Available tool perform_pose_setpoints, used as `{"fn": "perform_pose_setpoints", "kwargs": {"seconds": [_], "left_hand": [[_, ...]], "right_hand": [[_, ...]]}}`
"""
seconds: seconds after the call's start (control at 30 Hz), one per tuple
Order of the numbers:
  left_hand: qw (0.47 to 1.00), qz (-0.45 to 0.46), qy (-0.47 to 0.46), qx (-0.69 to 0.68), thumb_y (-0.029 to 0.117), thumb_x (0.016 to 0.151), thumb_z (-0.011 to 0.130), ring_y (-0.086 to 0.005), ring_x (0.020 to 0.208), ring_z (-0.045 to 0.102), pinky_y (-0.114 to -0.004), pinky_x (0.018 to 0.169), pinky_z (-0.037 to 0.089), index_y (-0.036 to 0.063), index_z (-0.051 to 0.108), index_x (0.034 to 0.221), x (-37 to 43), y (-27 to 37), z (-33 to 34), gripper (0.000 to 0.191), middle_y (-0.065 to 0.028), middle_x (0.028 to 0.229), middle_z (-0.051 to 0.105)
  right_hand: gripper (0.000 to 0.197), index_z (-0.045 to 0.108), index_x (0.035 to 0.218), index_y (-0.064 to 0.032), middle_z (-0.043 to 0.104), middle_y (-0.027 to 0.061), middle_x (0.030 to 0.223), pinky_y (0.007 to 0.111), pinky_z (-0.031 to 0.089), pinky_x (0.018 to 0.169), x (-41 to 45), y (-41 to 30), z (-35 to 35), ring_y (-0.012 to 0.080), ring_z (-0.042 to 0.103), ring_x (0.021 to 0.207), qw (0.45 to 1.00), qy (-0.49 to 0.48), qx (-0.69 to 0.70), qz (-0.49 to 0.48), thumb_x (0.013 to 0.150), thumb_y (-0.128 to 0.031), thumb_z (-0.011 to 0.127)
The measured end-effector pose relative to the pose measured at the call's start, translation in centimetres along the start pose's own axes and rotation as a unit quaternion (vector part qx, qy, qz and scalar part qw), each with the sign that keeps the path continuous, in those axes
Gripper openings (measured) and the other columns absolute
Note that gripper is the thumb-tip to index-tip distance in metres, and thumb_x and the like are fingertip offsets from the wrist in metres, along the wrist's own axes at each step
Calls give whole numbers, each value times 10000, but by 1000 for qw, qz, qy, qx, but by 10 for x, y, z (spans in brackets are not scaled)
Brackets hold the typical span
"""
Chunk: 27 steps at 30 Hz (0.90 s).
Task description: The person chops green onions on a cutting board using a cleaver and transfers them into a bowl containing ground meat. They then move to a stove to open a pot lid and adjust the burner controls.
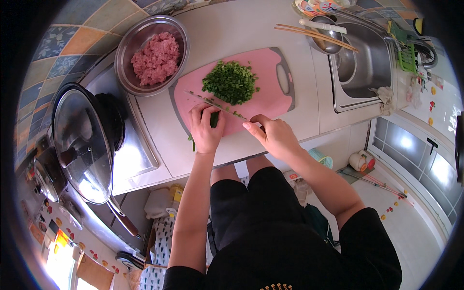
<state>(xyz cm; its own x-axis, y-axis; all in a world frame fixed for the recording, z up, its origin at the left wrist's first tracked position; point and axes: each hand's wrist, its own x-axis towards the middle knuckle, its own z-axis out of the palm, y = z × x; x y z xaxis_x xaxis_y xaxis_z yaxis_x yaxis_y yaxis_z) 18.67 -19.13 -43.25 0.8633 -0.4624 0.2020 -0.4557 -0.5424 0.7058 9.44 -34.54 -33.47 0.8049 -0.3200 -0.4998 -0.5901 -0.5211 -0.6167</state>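
Observation:
My right hand (273, 134) grips the handle of a kitchen knife (217, 106), whose blade points to the upper left across the pink cutting board (268, 85). Green bits cling along the blade. Beside the blade, my left hand (206, 127) presses a bunch of green stalks (214, 119) against the board with bent fingers. The ends of some stalks hang past the board's near edge. Above the knife lies a heap of finely chopped greens (230, 81). A steel bowl (121, 67) of pink minced meat (157, 58) stands at the board's upper left.
A pan with a glass lid (85, 145) sits on the stove at left, its handle (125, 221) sticking out past the counter. Chopsticks (319, 35) and a white-handled utensil (322, 26) rest across a small metal bowl (326, 45) by the steel sink (366, 72).

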Motion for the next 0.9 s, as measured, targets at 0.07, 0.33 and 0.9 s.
{"fn": "perform_pose_setpoints", "kwargs": {"seconds": [0.07, 0.33, 0.9], "left_hand": [[1000, -5, 5, 0, 59, 659, 700, -298, 910, 530, -394, 765, 469, 72, 612, 853, -2, -1, -2, 213, -94, 975, 538], [997, 56, -4, 55, 126, 641, 716, -377, 913, 499, -451, 787, 446, 68, 602, 967, -5, -7, -9, 350, -147, 1003, 522], [998, 38, 0, 51, 98, 649, 715, -370, 903, 528, -446, 777, 466, 29, 602, 973, -14, -19, 5, 350, -137, 1005, 561]], "right_hand": [[448, 634, 937, -20, 584, 112, 569, 388, 452, 535, -4, 0, 1, 312, 575, 521, 1000, -4, -10, -15, 923, -448, 502], [427, 591, 900, -10, 619, 111, 603, 393, 478, 518, -15, 4, 9, 318, 597, 525, 994, 20, -94, -60, 901, -435, 544], [409, 567, 873, -20, 600, 104, 574, 401, 464, 481, -15, 4, 9, 320, 581, 490, 989, 15, -135, -53, 896, -428, 554]]}}
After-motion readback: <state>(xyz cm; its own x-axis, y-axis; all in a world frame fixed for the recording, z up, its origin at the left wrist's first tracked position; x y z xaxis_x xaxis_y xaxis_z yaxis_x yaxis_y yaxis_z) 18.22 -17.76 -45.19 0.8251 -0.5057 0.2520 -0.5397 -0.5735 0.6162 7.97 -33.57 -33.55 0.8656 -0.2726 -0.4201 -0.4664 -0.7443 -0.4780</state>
